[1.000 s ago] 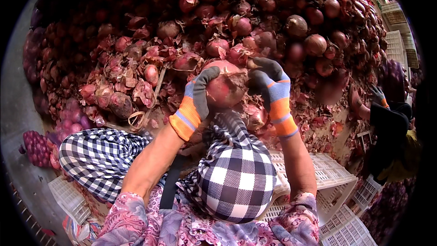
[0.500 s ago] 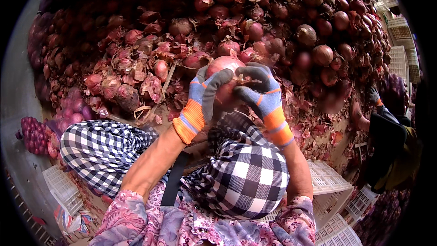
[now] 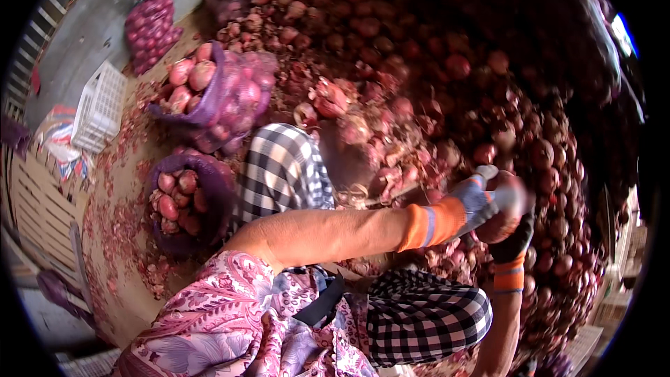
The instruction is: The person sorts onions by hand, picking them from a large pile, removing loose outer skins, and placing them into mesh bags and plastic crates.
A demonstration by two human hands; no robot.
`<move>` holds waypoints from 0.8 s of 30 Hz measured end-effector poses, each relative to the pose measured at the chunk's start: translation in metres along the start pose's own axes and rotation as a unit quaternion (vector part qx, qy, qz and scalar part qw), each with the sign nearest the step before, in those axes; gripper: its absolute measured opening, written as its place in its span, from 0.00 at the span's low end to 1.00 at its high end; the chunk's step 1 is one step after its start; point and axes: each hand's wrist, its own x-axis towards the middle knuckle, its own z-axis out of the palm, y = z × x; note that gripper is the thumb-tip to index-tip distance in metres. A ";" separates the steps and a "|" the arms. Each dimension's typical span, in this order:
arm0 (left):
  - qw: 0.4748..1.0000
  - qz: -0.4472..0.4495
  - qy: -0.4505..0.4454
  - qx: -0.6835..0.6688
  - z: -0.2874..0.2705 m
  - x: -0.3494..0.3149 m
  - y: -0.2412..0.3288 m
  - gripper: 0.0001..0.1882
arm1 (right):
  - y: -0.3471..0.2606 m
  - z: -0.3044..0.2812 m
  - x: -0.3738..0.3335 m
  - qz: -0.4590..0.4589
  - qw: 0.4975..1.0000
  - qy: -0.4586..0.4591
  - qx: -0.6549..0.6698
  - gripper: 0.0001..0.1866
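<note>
Both my hands hold one large red onion (image 3: 497, 227) over the edge of a big heap of red onions (image 3: 447, 63). My left hand (image 3: 483, 197), in a grey-blue glove with an orange cuff, grips the onion from above and the left. Wearing a dark glove with an orange cuff, my right hand (image 3: 518, 239) cups it from below and the right. The hands are blurred. My knees in black-and-white checked trousers (image 3: 283, 167) lie below and left of the hands.
Two open purple mesh sacks of onions stand to my left, one near (image 3: 209, 216) and one farther (image 3: 227, 98). A third filled sack (image 3: 150, 24) lies beyond. A white plastic crate (image 3: 101, 105) sits at the left. Onion skins litter the floor (image 3: 122, 188).
The view has swung left, so my hands and the onion now sit at the right of the picture. The mesh sacks and the white crate have come into view.
</note>
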 end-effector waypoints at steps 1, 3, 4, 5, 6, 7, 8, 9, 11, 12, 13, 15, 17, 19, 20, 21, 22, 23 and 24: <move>1.000 0.002 -0.021 -0.008 -0.016 -0.006 0.028 0.40 | -0.014 0.010 0.019 -0.077 0.947 -0.041 -0.310 0.30; 1.000 0.006 -0.007 0.002 -0.069 -0.034 0.072 0.40 | 0.002 0.028 0.063 -0.152 0.931 -0.079 -0.322 0.29; 0.999 0.018 -0.032 -0.015 -0.084 -0.039 0.091 0.40 | -0.017 0.029 0.052 -0.121 0.972 -0.061 -0.193 0.29; 1.000 0.007 -0.006 0.007 -0.114 -0.047 0.101 0.37 | -0.013 0.036 0.059 -0.128 0.948 -0.060 -0.284 0.25; 0.985 0.120 0.070 0.105 -0.152 -0.054 0.100 0.34 | -0.023 0.048 0.061 -0.139 0.911 -0.053 -0.386 0.24; 0.945 0.221 0.142 0.195 -0.194 -0.058 0.085 0.31 | -0.026 0.060 0.062 -0.121 0.901 -0.049 -0.413 0.24; 0.864 0.296 0.248 0.323 -0.231 -0.073 0.080 0.28 | -0.033 0.071 0.065 -0.110 0.888 -0.044 -0.444 0.24; 0.851 0.234 0.321 0.343 -0.271 -0.101 0.067 0.27 | -0.024 0.081 0.076 -0.099 0.882 -0.051 -0.458 0.24; 0.802 0.182 0.425 0.378 -0.353 -0.140 0.022 0.25 | -0.018 0.093 0.082 -0.088 0.886 -0.036 -0.455 0.24; 0.801 0.165 0.451 0.356 -0.385 -0.166 0.007 0.24 | -0.007 0.089 0.086 -0.094 0.925 -0.021 -0.367 0.24; 0.800 0.150 0.476 0.333 -0.414 -0.191 -0.007 0.23 | 0.000 0.085 0.092 -0.107 0.955 -0.008 -0.276 0.24; 0.828 0.135 0.522 0.154 -0.441 -0.237 -0.005 0.23 | 0.017 0.101 0.104 -0.069 0.987 -0.003 -0.142 0.25; 0.683 0.203 0.589 0.381 -0.477 -0.280 -0.011 0.22 | 0.035 0.165 0.130 0.037 0.999 -0.031 -0.005 0.27; 0.699 0.028 0.530 0.480 -0.469 -0.293 0.010 0.27 | 0.046 0.195 0.150 0.126 0.977 -0.063 0.157 0.29; 0.655 -0.003 0.478 0.585 -0.476 -0.309 0.009 0.29 | 0.052 0.222 0.161 0.151 0.969 -0.088 0.175 0.29; 0.610 -0.023 0.414 0.675 -0.480 -0.308 0.008 0.30 | 0.050 0.244 0.168 0.167 0.963 -0.103 0.183 0.29; 0.619 -0.048 0.381 0.685 -0.481 -0.304 0.008 0.33 | 0.049 0.261 0.172 0.148 0.969 -0.118 0.158 0.29; 0.601 -0.075 0.371 0.704 -0.485 -0.304 0.007 0.34 | 0.053 0.278 0.177 0.142 0.975 -0.103 0.139 0.29; 0.579 -0.104 0.359 0.724 -0.491 -0.304 0.008 0.34 | 0.058 0.296 0.182 0.138 0.979 -0.089 0.122 0.29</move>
